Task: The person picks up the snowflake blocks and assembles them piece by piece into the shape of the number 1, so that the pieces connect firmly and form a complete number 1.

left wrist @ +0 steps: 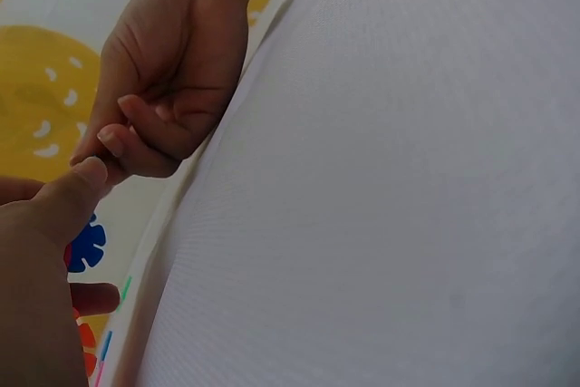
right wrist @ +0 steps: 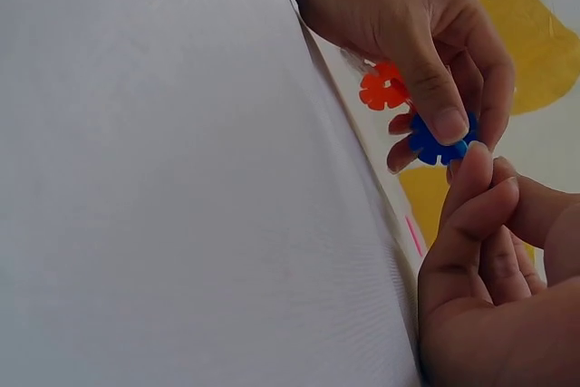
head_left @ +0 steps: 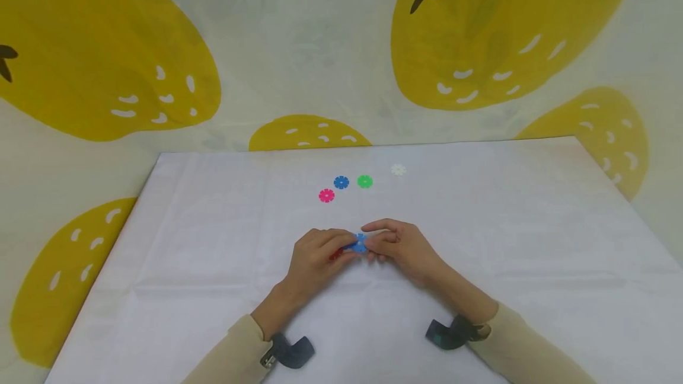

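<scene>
Over the middle of the table, both hands meet at a small cluster of notched plastic discs. My left hand [head_left: 317,253] pinches a dark blue disc [right wrist: 429,142] between thumb and fingers. An orange-red disc [right wrist: 381,86] shows beside it, partly covered by that hand. My right hand [head_left: 405,248] pinches the edge of a lighter blue disc [head_left: 360,242] that meets the dark blue one. Fingertips hide where the discs join. In the left wrist view, part of the dark blue disc [left wrist: 88,246] is visible beyond the left thumb.
Beyond the hands, a pink disc [head_left: 326,195], a blue disc [head_left: 341,182], a green disc [head_left: 365,181] and a white disc [head_left: 398,169] lie flat on the white-covered table [head_left: 213,218]. A fruit-patterned cloth [head_left: 299,46] hangs behind the far edge.
</scene>
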{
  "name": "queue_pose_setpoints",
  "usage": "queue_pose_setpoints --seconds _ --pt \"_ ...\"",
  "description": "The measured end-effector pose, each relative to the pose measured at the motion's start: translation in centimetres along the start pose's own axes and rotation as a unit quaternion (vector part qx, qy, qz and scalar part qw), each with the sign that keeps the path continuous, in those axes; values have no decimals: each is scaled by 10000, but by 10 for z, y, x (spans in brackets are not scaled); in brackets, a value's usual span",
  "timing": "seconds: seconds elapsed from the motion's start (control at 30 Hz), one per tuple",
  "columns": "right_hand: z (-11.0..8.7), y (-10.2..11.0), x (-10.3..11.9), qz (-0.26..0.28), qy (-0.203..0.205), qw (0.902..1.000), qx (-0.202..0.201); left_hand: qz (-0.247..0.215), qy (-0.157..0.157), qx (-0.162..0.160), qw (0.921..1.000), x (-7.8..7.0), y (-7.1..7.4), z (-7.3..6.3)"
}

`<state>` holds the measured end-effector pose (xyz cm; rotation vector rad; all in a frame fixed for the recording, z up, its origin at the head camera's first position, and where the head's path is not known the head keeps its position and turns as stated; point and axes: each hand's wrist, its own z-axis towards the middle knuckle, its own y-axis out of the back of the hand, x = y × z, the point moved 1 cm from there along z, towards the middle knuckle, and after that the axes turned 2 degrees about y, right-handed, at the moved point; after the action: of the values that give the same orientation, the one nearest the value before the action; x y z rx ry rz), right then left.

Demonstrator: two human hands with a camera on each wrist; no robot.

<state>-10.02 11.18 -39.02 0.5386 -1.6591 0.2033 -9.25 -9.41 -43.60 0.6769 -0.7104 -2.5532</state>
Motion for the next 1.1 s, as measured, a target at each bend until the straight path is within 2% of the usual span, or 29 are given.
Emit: queue_pose_setpoints --seconds 0.2,0.4,0.6,0.9,1.1 --pt "5 2 -8 72 -21 10000 42 -143 -83 -34 9999 2 -1 1" --pt "13 5 -24 76 -4 10000 -8 -463 100 6 9989 4 -3 3" --pt "10 3 -23 -149 -7 9999 22 -577 137 69 9982 2 -2 1" --pt "8 2 -22 -168 -111 9998 93 -591 98 75 9982 -1 -1 2" --pt "12 15 -15 -571 -270 9978 -175 -598 105 104 9981 -2 -2 1"
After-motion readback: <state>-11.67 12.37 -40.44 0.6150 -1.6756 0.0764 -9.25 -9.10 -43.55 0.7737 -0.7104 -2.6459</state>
